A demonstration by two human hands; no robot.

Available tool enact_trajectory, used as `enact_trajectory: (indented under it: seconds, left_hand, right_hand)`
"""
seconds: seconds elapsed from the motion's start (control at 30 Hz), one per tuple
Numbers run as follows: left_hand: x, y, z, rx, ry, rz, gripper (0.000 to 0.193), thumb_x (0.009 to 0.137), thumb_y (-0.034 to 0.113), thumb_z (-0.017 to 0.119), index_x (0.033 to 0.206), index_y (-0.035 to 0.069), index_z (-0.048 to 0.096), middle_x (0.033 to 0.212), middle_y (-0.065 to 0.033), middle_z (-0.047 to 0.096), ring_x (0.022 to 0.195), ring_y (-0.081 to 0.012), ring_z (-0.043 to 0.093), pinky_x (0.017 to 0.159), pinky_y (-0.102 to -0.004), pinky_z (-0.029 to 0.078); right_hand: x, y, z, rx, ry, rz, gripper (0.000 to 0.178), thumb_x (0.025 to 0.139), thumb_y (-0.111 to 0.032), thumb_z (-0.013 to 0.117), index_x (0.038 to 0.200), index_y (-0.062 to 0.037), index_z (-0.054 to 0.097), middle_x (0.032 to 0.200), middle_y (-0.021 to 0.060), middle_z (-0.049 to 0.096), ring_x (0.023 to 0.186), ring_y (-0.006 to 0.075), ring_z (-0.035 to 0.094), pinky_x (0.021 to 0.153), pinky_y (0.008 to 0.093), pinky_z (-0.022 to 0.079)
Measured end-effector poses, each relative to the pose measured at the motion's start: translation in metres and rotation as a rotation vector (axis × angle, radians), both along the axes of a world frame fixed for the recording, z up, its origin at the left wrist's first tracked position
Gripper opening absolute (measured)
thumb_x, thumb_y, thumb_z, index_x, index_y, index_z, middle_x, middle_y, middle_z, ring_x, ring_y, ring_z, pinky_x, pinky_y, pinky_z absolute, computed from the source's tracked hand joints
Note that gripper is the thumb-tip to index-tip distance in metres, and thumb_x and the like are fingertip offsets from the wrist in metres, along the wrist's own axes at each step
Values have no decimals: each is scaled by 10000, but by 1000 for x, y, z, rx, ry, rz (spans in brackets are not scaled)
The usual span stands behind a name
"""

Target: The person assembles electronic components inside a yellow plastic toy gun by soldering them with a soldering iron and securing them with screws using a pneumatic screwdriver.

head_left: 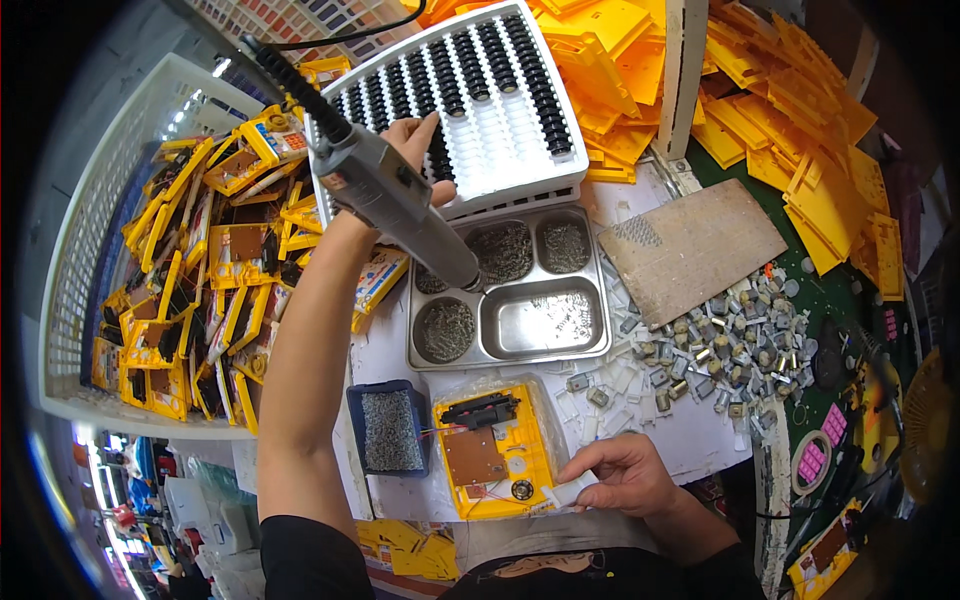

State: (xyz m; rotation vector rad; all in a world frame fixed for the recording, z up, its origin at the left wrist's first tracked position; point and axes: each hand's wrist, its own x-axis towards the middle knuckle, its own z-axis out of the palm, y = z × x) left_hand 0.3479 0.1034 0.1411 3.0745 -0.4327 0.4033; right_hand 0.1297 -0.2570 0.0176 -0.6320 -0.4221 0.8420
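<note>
The left hand (405, 150) is clenched around a grey, smooth-bodied electric screwdriver (400, 195), raised over a dull steel tray (510, 290) with five compartments, four holding fine screws. The right hand (625, 470), fingers curled, pinches the corner of one open yellow plastic casing (497, 450) lying on the white table (690, 440); a brown circuit board shows inside it. One blue box (390, 430) of screws sits just beside the casing.
</note>
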Motion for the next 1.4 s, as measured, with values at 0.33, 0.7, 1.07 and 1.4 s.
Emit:
enact_trajectory:
  seconds: [0.33,0.7,1.07,1.4]
  left_hand:
    - [9,41,-52,-176,-418,-260,765,803,410,737,1450,78,502,1479,-272,409,1331,-451,434,1143,-506,322]
    - [-281,-69,-97,-565,87,-56,144,837,62,740,973,65,690,875,-64,674,819,-213,639,769,-346,478]
    - [-279,-125,-122,-241,36,-110,89,797,155,758,860,138,697,815,-15,574,793,-207,575,809,-390,396]
    - [-285,-121,-118,-366,-8,-76,121,778,150,774,800,138,656,793,-11,554,789,-207,565,807,-392,371]
  right_hand:
    - [-25,-8,12,-106,-52,-1,293,883,31,741,1160,83,661,1084,148,691,907,161,696,763,283,603]
    - [-15,-19,-12,-304,165,-539,368,983,-174,657,1261,52,574,959,183,705,764,210,701,687,288,585]
    - [-24,-13,5,-344,-87,-327,374,948,-200,718,1181,72,612,930,181,714,731,165,676,697,276,555]
    - [-24,-26,0,-373,-71,-366,366,948,-178,714,1195,71,611,939,171,715,726,145,671,686,253,552]
